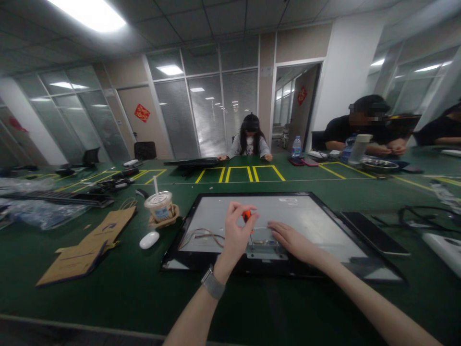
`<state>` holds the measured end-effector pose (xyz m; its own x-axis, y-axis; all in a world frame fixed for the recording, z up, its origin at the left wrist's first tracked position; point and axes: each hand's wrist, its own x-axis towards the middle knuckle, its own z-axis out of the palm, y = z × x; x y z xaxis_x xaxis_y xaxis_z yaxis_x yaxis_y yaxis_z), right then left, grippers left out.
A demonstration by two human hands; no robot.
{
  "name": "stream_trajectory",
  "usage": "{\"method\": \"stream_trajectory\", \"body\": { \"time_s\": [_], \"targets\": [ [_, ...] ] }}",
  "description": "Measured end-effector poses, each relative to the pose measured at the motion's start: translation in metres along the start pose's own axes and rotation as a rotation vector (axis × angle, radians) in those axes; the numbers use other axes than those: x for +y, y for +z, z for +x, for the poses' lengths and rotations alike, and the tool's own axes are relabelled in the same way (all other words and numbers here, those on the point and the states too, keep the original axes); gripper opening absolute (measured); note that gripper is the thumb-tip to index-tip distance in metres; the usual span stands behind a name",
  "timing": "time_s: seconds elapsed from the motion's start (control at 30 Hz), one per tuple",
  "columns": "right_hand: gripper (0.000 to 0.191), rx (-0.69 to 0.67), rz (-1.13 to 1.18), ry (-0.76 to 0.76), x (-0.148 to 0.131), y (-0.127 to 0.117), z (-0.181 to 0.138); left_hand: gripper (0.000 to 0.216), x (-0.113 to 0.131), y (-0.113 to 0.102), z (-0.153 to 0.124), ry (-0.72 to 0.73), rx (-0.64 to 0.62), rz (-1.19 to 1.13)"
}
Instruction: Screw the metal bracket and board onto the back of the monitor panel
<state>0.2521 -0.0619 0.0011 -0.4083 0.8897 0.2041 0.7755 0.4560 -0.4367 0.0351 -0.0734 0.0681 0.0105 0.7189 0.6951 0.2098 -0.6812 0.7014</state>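
My left hand (236, 231), a watch on its wrist, is closed round the orange and black handle of a screwdriver (247, 216). The tool stands upright, its shaft pointing down at a metal bracket with ports (267, 255) near the front of an open monitor (306, 211). The monitor's grey back lies face up inside a black frame. My right hand (291, 239) rests on that panel, fingers stretched out, just right of the bracket. Thin wires (205, 235) curl across the panel to the left. Whether the tip sits in a screw is too small to tell.
Left of the monitor are a white mouse (149, 240), a lidded drink cup (160, 207) and a paper bag (90, 245). A dark phone-like slab (372, 232) and cables lie to the right. People sit across the green table (118, 298) and at the right.
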Motion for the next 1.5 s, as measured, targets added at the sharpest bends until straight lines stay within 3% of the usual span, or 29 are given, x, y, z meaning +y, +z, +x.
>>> {"method": "stream_trajectory", "body": {
  "time_s": [0.2,0.47,0.73,0.93,1.33,1.5],
  "targets": [
    [0.058,0.0,-0.001,-0.004,-0.0023,-0.0021,0.0002,0.031,-0.0001,-0.001,-0.0005,-0.023,-0.065,-0.081],
    [0.057,0.006,-0.005,0.002,-0.0018,-0.0011,-0.0001,0.013,-0.0006,-0.0002,-0.0007,0.014,0.003,0.022],
    [0.057,-0.014,-0.015,0.009,-0.0039,-0.0034,-0.0003,0.032,-0.0021,-0.0002,-0.0036,-0.01,-0.096,-0.042],
    [0.056,-0.011,-0.009,0.011,-0.0031,-0.0019,0.0001,0.022,0.0002,0.0004,-0.0003,0.072,-0.015,0.05],
    [0.059,-0.004,-0.006,0.02,-0.0034,-0.0025,0.0001,0.031,-0.001,0.002,-0.0023,-0.067,-0.029,-0.079],
    [0.059,-0.015,-0.013,0.0,-0.0028,-0.0025,-0.0003,0.022,0.0004,0.0026,-0.0024,-0.027,-0.029,-0.07]
  ]
}}
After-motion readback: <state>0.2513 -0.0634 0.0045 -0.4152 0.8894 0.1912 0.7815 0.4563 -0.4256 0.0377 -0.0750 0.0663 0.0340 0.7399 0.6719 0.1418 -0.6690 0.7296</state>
